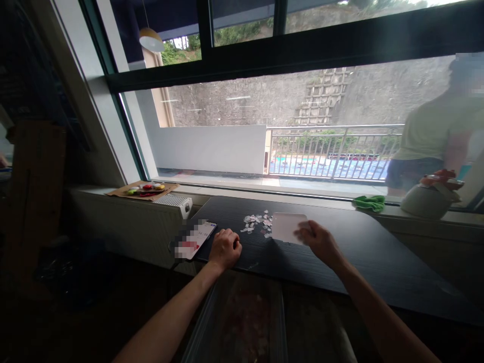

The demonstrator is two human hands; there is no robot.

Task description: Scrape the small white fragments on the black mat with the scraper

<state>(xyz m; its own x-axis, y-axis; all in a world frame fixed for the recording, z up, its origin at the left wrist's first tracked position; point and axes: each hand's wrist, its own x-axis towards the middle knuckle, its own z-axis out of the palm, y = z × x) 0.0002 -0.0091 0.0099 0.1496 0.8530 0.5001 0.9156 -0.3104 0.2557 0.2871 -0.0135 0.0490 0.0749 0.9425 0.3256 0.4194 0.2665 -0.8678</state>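
- Right hand (316,237): fingers closed on the right-hand edge of the white card (284,226), to the right of the paper scraps (265,222). The edge grip appears chosen to leave most of the card uncovered. The fingertips are blurred.
- White card: immediately right of the scraps, left edge at the pile's border. Contact with the scraps or the table cannot be confirmed.
- Left hand (226,247): fingers curled into a loose fist, nearer the wearer than the scraps and to their left. No object shows in it; the palm side is hidden. The pose probably steadies the arm at the table edge.
- Paper scraps: loosely heaped on the dark table (333,222), between the two hands, likely so placed for easy reach from either side.
- Phone (198,239): left of the scraps, just beyond the left hand, face up, presumably so that its partly masked screen can be read.
- Brown board (113,191): far left of the scraps, bearing small coloured items, beside the radiator (124,217).
- Green cloth (368,202) and white pot (423,202): on the ledge to the right of and beyond the scraps, apparently kept off the work surface.
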